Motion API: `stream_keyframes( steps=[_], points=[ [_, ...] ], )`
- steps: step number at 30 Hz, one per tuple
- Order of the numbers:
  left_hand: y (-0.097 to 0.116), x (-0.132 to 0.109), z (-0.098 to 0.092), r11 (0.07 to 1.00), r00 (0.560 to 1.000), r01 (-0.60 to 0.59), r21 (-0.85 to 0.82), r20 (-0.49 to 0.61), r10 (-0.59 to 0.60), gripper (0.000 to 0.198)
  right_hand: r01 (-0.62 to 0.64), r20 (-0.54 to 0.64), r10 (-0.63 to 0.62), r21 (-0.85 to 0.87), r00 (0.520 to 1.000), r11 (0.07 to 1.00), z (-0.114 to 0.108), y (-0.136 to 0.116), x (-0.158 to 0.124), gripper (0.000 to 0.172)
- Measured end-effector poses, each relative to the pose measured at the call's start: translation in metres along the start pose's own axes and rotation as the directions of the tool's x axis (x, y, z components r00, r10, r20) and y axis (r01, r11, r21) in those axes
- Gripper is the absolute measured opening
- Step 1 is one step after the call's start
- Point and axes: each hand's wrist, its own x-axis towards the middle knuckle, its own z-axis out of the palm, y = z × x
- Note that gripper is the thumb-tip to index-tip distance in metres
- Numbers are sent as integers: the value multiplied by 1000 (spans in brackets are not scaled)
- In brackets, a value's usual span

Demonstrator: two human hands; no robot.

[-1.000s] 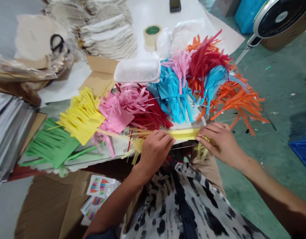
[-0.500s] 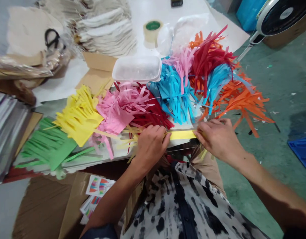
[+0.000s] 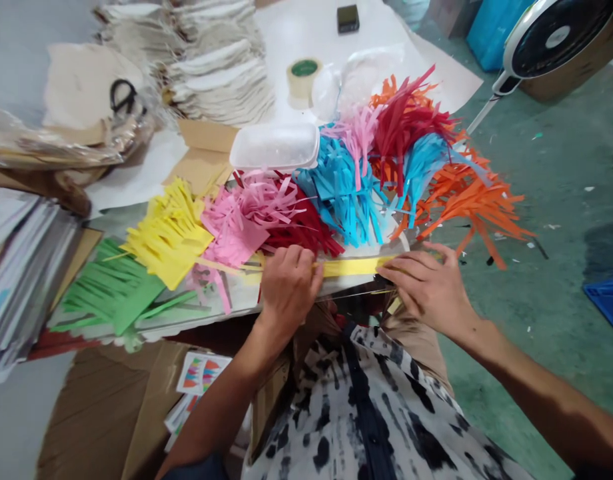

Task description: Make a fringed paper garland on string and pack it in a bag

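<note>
Head view: yellow strip (image 3: 354, 267) along the table's (image 3: 241, 293) five o'clock edge.
Left hand (image 3: 290, 283), curled, clamps its nine o'clock end; right hand (image 3: 426, 287), half-curled, pinches three o'clock. Uneven pulling could crease it; blue fringe (image 3: 344, 193) at twelve might snag.

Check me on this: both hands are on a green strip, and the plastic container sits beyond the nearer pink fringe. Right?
Not quite: the strip under the left hand and right hand is yellow, as the head view shows. The plastic container does sit beyond the nearer pink fringe.
</note>
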Motion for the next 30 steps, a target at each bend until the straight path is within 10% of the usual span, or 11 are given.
stream_keyframes(
  steps=[5, 9, 22, 30],
  points=[
    [2, -9, -5, 987, 959, -127, -103, -268, 95, 27, 38, -9, -38, 20, 999, 999, -3, 9, -3, 28],
    [35, 1, 7, 854, 909, -413, -317, -199, 366, 24, 4, 38, -5, 20, 999, 1000, -6, 6, 5, 22],
    [12, -18, 11, 803, 887, -431, -411, -31, 460, 52, 51, 17, -52, 29, 999, 998, -6, 10, 2, 26],
    [-10, -12, -4, 958, 971, -188, -218, -186, 149, 10, -54, 103, 46, 70, 994, 996, -8, 12, 10, 19]
  ],
)
